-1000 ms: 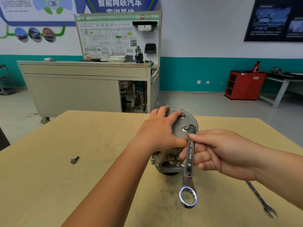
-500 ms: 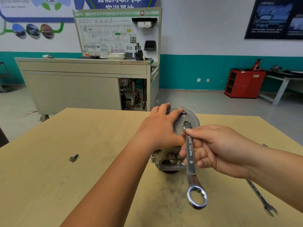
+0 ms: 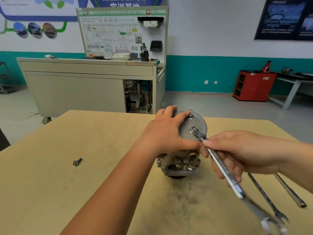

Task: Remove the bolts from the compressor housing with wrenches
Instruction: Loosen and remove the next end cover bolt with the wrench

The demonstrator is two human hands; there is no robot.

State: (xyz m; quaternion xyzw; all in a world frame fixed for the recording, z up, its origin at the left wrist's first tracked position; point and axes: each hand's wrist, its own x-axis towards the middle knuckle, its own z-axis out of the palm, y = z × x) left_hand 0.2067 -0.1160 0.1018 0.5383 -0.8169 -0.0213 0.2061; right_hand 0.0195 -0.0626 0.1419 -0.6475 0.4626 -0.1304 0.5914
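Compressor housing stands on end on the table, with the ring of the wrench seated over a bolt on its round top plate. From that bolt the wrench's long axis runs toward 5 o'clock into the right hand, whose fingers curl round the shaft with the thumb on top, so the bolt lies at about 10 o'clock from them. The left hand presses flat on the plate's 9 o'clock side, fingers extended and gripping nothing; a loose bolt lies well apart at 9 o'clock, spare wrenches at 4 o'clock.
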